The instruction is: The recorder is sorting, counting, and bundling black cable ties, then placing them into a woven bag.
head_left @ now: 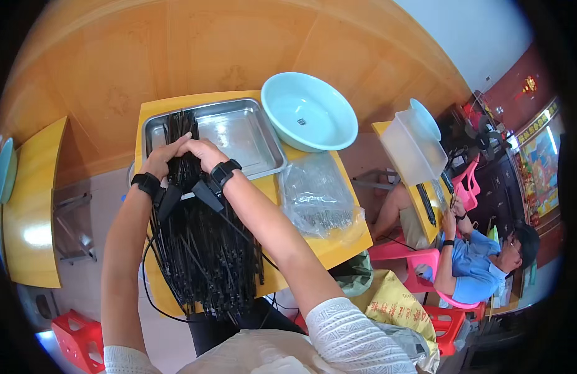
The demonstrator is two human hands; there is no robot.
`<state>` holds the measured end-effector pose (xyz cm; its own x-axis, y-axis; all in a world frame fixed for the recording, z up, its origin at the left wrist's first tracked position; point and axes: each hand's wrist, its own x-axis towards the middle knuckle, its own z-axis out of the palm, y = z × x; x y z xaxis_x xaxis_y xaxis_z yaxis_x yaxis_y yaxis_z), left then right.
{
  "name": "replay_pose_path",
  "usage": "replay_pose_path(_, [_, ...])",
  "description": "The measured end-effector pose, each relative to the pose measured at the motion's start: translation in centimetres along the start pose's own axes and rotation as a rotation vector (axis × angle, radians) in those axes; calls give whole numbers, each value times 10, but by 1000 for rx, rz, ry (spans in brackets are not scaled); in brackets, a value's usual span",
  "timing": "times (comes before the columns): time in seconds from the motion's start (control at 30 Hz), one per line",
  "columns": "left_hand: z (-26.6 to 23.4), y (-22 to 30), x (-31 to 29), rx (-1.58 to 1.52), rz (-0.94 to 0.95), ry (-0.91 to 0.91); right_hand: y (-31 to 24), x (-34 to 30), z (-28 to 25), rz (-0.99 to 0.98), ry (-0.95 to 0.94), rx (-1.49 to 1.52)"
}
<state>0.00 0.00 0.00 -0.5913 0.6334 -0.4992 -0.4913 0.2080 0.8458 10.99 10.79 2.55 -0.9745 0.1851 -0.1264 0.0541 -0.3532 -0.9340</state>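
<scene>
My left hand [165, 159] and my right hand [203, 153] meet over a bundle of black cable ties [183, 169], fingers closed round it from both sides. The bundle's far ends reach over the left part of a shallow steel tray [254, 140]. Below my hands, a large pile of loose black cable ties [207, 262] covers the near part of the yellow table [357, 230], some hanging over its front edge. Black bands with dark devices are on both my wrists, and a thin black cable loops down at the left.
A light-blue basin [310, 112] stands right of the tray. Nearer lies a clear plastic bag [316, 193] with thin pieces inside. A yellow sack [400, 305] is at the lower right. Another person [475, 262] works at a second table holding a translucent bin [413, 146].
</scene>
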Motion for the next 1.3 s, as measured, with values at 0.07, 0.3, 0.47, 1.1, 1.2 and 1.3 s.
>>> replay_pose_path(0.07, [-34,2,-11,-24,107,-133,9,12,26,28,69,-86])
replay_pose_path(0.3, [27,6,-33,-19,3,-114,-11,-16,0,55,51,48])
replay_pose_path(0.47, [41,3,-27,-71,32,-127,-14,-19,-4,156,153,93])
replay_pose_path(1.1, [38,16,-44,-290,21,-200,-18,-13,9,168,87,140])
replay_pose_path(1.2, [36,21,-54,-303,38,-233,-19,-9,7,255,22,192])
replay_pose_path(1.3, [35,24,-62,-283,67,-205,-26,-14,16,150,6,117])
